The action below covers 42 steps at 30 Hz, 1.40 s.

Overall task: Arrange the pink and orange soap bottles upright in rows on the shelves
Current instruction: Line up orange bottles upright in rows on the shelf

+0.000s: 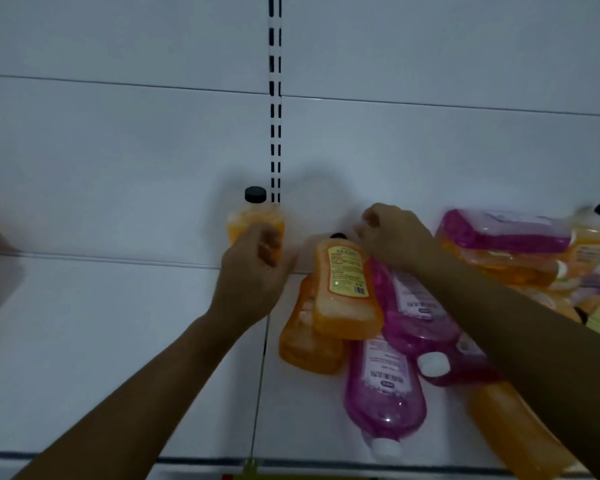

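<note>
White shelf point(118, 358) with white back panel point(118, 150) and a slotted upright point(275, 98) running vertically at centre; lighting dim, edges of view blurred. One upright orange bottle point(255, 220) stands at the back of the shelf just left of the slotted upright, long axis vertical, black cap point(255, 194) on top. Left hand point(253, 278) is in front of its lower body, fingers curled; whether they actually touch the bottle cannot be told, and the bottle's lower half is hidden behind the hand. Right hand point(392, 233) sits over the pile to the right, fingers curled loosely near the cap end of a leaning orange bottle point(347, 292); a firm grip cannot be confirmed. That bottle has its yellow back label facing the camera, long axis running front to back, black cap toward the back panel, base toward the camera, resting on a second orange bottle point(305, 341) beneath it. Two pink bottles point(385, 393) lie flat beside it, white caps point(385, 448) pointing toward the shelf front; the right forearm covers part of them. Further right, a heap of pink and orange bottles point(506, 244) lies on its side, blurred, labels unreadable. Another orange bottle point(513, 431) lies under the right forearm, cut off at the frame's lower edge.
</note>
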{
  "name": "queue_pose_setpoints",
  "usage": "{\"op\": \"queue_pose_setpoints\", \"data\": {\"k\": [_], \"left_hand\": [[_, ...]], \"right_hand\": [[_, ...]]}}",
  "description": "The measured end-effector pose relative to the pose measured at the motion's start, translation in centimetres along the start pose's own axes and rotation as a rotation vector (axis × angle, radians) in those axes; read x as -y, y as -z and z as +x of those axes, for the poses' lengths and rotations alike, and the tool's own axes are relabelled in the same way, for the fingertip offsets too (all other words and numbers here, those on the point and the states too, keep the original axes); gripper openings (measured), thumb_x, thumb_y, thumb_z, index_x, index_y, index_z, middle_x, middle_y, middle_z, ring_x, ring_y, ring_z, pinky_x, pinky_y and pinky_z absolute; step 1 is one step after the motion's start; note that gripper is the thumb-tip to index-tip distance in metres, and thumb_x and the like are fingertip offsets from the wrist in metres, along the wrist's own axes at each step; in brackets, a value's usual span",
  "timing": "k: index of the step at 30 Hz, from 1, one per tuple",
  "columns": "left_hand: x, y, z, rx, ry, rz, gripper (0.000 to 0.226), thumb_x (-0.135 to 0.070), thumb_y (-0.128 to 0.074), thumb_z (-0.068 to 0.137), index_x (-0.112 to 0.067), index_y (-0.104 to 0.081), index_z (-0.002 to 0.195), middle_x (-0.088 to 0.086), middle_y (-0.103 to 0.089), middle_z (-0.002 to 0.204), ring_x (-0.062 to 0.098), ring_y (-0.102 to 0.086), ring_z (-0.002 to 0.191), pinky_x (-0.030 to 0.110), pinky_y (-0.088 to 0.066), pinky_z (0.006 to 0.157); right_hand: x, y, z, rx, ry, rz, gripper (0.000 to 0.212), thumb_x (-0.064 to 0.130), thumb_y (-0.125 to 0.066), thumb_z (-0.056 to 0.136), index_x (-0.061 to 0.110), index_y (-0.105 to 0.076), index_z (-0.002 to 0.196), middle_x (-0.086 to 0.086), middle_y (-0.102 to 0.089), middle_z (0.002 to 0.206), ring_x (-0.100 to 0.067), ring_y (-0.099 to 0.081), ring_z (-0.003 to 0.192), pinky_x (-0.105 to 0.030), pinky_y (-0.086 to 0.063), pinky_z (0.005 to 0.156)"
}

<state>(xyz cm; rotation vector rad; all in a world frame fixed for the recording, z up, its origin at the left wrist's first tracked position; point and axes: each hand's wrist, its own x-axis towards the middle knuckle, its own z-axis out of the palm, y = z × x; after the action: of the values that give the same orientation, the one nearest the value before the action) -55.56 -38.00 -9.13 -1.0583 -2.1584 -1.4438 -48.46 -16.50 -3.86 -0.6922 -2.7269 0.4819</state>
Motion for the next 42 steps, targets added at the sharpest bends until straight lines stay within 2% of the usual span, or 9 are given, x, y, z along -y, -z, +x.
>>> {"op": "queue_pose_setpoints", "data": {"k": [3, 6, 9, 12, 15, 19, 26, 33, 42], "left_hand": [[-1.6, -2.2, -0.4, 0.375, 0.266, -0.002, 0.056, -0.059, -0.049, 0.086, -0.017, -0.052, 0.122, -0.009, -0.058, 0.097, -0.001, -0.056, 0.077, 0.011, -0.042, 0.057], [-2.3, -3.2, -0.5, 0.502, 0.306, 0.035, 0.080, -0.075, -0.037, 0.074, -0.015, -0.055, 0.124, -0.005, -0.062, 0.102, -0.001, -0.057, 0.079, 0.015, -0.044, 0.060], [-3.5, -3.0, -0.1, 0.584, 0.294, 0.038, 0.072, -0.074, -0.036, 0.074, -0.018, -0.063, 0.109, -0.001, -0.069, 0.093, 0.008, -0.064, 0.078, 0.020, -0.050, 0.064], [-4.4, -3.3, 0.0, 0.652, 0.281, 0.049, 0.045, -0.069, -0.051, 0.076, -0.030, -0.060, 0.097, -0.003, -0.070, 0.091, 0.009, -0.068, 0.078, 0.026, -0.056, 0.071], [-4.5, -3.8, -0.6, 0.576, 0.334, -0.064, 0.019, -0.047, -0.069, 0.081, -0.038, -0.058, 0.094, -0.012, -0.067, 0.088, -0.001, -0.066, 0.077, 0.021, -0.057, 0.070], [-4.8, -3.1, -1.8, 0.420, 0.375, -0.198, 0.057, -0.039, -0.080, 0.072, -0.023, -0.059, 0.122, -0.011, -0.067, 0.104, 0.000, -0.066, 0.090, 0.020, -0.057, 0.073], [-4.3, 1.9, -2.2, 0.294, 0.294, -0.133, 0.096, -0.037, -0.083, 0.068, -0.030, -0.031, 0.148, -0.008, -0.061, 0.119, 0.010, -0.063, 0.101, 0.025, -0.057, 0.078], [-1.9, 7.3, -2.9, 0.149, 0.271, -0.029, 0.101, -0.035, -0.079, 0.071, -0.043, -0.016, 0.149, -0.024, -0.055, 0.107, 0.005, -0.059, 0.091, 0.009, -0.048, 0.062], [4.7, 10.7, -4.3, 0.019, 0.342, -0.052, 0.095, -0.036, -0.076, 0.070, -0.032, -0.026, 0.149, -0.011, -0.059, 0.120, 0.011, -0.062, 0.100, 0.027, -0.056, 0.080]], "right_hand": [[0.0, 0.0, -0.1, 0.126, 0.024, -0.034, 0.042, 0.052, -0.045, 0.093, 0.016, -0.058, 0.110, -0.004, -0.061, 0.104, -0.021, -0.058, 0.091, -0.039, -0.051, 0.082], [0.6, -0.6, 0.1, 0.247, 0.063, -0.102, 0.053, 0.065, -0.039, 0.090, 0.016, -0.060, 0.091, -0.001, -0.063, 0.087, -0.019, -0.061, 0.081, -0.041, -0.053, 0.080], [0.9, -1.5, 0.5, 0.325, 0.095, -0.110, 0.058, 0.072, -0.035, 0.082, 0.020, -0.061, 0.086, 0.000, -0.064, 0.082, -0.018, -0.062, 0.077, -0.041, -0.053, 0.080], [0.8, -1.8, 0.4, 0.289, 0.101, -0.068, 0.042, 0.062, -0.045, 0.091, 0.023, -0.052, 0.076, 0.001, -0.058, 0.078, -0.013, -0.057, 0.071, -0.028, -0.045, 0.062], [0.8, -1.6, -0.1, 0.217, 0.118, -0.036, 0.038, 0.058, -0.052, 0.090, 0.023, -0.049, 0.076, 0.004, -0.054, 0.076, -0.014, -0.058, 0.073, -0.026, -0.041, 0.058], [1.3, -0.6, -1.2, 0.135, 0.165, 0.085, 0.040, 0.057, -0.058, 0.086, 0.019, -0.053, 0.097, 0.002, -0.059, 0.086, -0.018, -0.063, 0.080, -0.034, -0.056, 0.070], [5.3, 1.9, -3.2, 0.010, 0.221, 0.426, 0.062, 0.050, -0.076, 0.073, 0.015, -0.047, 0.115, 0.003, -0.056, 0.100, -0.009, -0.057, 0.085, -0.020, -0.043, 0.061], [11.7, 0.9, -4.4, -0.057, 0.444, 0.466, 0.073, 0.043, -0.081, 0.071, 0.015, -0.047, 0.129, -0.003, -0.055, 0.114, -0.017, -0.053, 0.099, -0.025, -0.046, 0.078], [17.9, -3.1, -4.5, 0.024, 0.634, 0.339, 0.076, 0.024, -0.077, 0.079, 0.018, -0.037, 0.143, -0.009, -0.050, 0.130, -0.027, -0.047, 0.118, -0.042, -0.046, 0.098]]}}
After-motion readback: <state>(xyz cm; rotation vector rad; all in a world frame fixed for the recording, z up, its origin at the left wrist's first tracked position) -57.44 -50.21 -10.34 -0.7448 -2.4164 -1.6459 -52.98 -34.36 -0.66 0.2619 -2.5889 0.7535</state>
